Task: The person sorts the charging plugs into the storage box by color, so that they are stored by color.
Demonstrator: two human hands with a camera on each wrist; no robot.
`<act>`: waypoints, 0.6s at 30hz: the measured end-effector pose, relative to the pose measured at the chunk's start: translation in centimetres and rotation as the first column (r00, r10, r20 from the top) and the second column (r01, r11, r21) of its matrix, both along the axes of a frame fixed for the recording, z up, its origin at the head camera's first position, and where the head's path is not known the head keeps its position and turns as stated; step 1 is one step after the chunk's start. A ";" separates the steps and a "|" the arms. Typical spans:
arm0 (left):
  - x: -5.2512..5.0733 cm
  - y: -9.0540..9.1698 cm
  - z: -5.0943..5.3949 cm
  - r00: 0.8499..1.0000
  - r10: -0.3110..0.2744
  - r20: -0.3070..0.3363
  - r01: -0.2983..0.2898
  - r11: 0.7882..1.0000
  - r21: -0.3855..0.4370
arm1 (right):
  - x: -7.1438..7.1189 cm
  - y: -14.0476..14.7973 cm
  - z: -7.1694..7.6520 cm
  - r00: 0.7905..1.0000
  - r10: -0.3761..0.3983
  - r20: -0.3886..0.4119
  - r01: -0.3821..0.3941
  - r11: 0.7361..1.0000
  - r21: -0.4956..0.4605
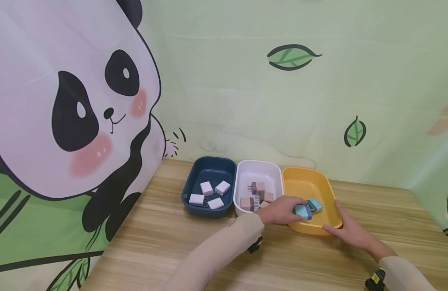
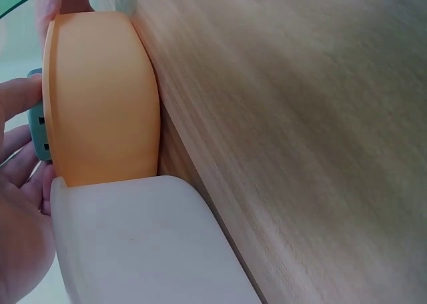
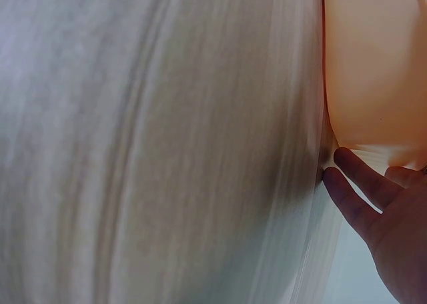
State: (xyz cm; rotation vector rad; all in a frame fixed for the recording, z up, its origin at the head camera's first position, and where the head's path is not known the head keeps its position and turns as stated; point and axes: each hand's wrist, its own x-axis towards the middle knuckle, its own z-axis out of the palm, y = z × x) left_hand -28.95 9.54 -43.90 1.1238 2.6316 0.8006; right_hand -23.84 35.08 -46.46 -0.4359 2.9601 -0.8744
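My left hand (image 1: 282, 210) pinches a light-blue charger plug (image 1: 303, 211) over the front left of the yellow bin (image 1: 294, 186). In the left wrist view, ports show on the end of this plug (image 2: 40, 132). Just beyond it, another blue plug (image 1: 315, 205) is in the bin, partly covered. My right hand (image 1: 355, 232) rests against the bin's front right corner, thumb near the front rim and fingers along the outer side. The right wrist view shows its fingers (image 3: 360, 184) fairly straight, touching the bin's outer wall low by the table.
Left of the yellow bin stands a white bin (image 1: 258, 167) holding several pinkish-brown plugs (image 1: 247, 203). A dark-blue bin (image 1: 214, 165) with several white plugs (image 1: 207, 188) adjoins it. All stand on a wooden table (image 1: 155, 226) before a green printed backdrop (image 1: 227, 81).
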 end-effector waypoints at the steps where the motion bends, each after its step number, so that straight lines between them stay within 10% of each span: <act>1: 0.0 0.0 0.0 1.000 -0.001 0.001 0.001 1.000 -0.001 | 0.0 0.0 0.0 1.000 0.003 -0.007 -0.003 1.000 0.000; 18: -0.3 0.2 -0.1 0.999 -0.012 0.029 0.013 1.000 -0.023 | -0.2 0.1 -0.1 0.999 0.013 -0.041 -0.013 1.000 -0.009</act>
